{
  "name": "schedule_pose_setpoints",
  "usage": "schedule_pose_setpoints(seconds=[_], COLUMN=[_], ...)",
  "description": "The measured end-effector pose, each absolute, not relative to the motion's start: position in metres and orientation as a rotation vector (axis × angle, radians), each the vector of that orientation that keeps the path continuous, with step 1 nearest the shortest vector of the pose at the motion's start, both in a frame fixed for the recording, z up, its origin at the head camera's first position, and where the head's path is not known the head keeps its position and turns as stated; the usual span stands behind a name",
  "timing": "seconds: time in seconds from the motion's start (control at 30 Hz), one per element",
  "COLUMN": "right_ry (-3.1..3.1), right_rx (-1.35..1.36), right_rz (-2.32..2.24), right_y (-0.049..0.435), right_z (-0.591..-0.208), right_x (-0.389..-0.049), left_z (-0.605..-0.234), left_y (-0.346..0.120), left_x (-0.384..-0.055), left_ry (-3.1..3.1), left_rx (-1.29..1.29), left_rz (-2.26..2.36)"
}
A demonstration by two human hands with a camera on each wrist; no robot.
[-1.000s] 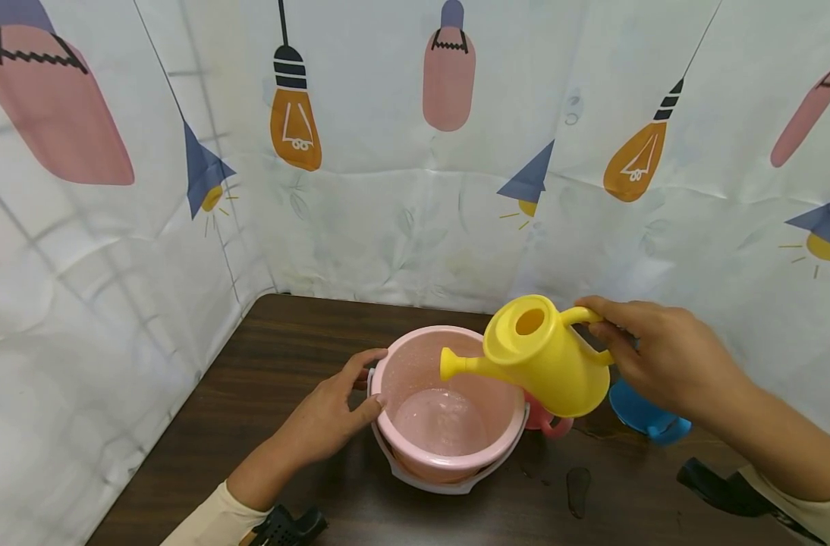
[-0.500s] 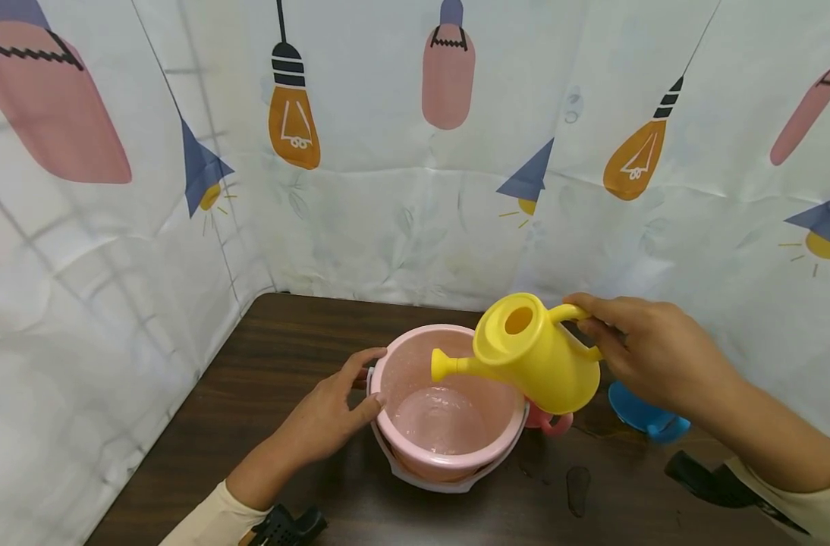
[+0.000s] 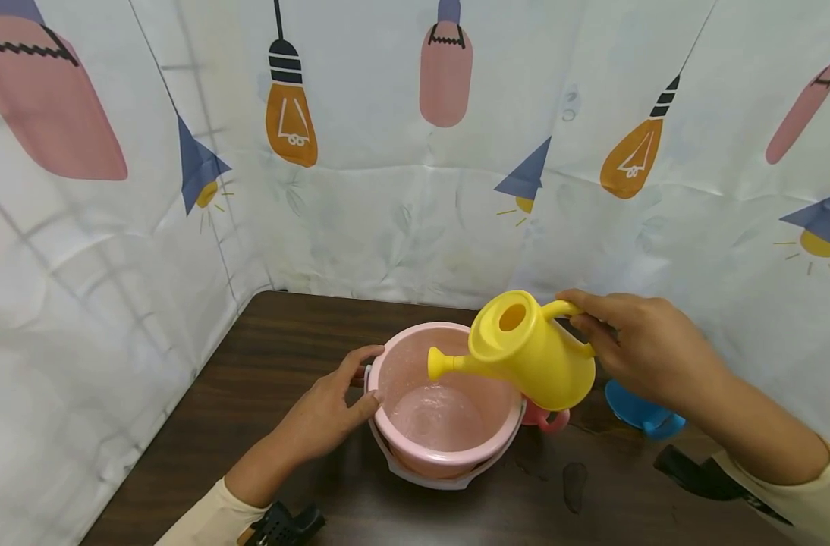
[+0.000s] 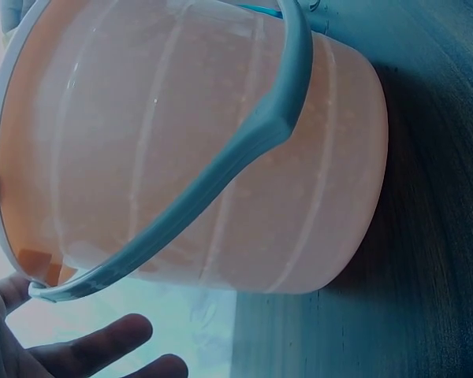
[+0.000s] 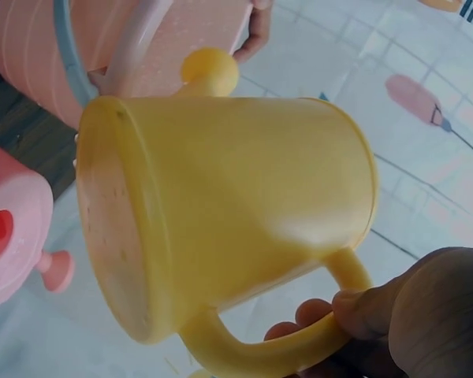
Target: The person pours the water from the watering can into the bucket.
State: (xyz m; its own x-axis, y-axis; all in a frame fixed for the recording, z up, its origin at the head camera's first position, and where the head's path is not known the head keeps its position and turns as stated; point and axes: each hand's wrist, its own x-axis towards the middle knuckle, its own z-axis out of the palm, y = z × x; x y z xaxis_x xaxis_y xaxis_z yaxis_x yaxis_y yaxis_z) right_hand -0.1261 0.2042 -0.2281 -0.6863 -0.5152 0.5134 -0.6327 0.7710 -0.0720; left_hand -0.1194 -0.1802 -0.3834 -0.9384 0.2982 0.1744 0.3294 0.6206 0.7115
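A pink bucket with a lowered pale handle stands on the dark wooden table; wet, shiny ripples show on its floor. On its left rim rest the thumb and forefinger of my left hand. Other fingers of that hand stretch out beside the bucket in the left wrist view. My right hand grips the handle of a yellow watering can. The can is tilted, with its spout over the bucket's opening. No stream from the spout is clearly visible.
Behind the yellow can stands a pink watering can, mostly hidden in the head view. A blue plastic thing with a handle lies to the right. A small wet patch marks the table. Patterned white cloth hangs behind.
My right hand has moved the yellow watering can slightly left, bringing its spout further over the bucket. My left hand has stayed at the rim.
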Motion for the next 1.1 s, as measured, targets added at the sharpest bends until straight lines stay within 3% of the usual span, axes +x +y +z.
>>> schedule_pose_setpoints(seconds=[1.1], right_ry=[-2.536], right_rx=[0.834], right_rz=[0.325], right_y=[0.1962], right_z=[-0.2249], right_x=[-0.1241], left_z=[-0.3853], left_y=[-0.1785], left_x=[-0.1177], left_ry=[-2.772], left_rx=[-0.551], left_rz=[-1.314])
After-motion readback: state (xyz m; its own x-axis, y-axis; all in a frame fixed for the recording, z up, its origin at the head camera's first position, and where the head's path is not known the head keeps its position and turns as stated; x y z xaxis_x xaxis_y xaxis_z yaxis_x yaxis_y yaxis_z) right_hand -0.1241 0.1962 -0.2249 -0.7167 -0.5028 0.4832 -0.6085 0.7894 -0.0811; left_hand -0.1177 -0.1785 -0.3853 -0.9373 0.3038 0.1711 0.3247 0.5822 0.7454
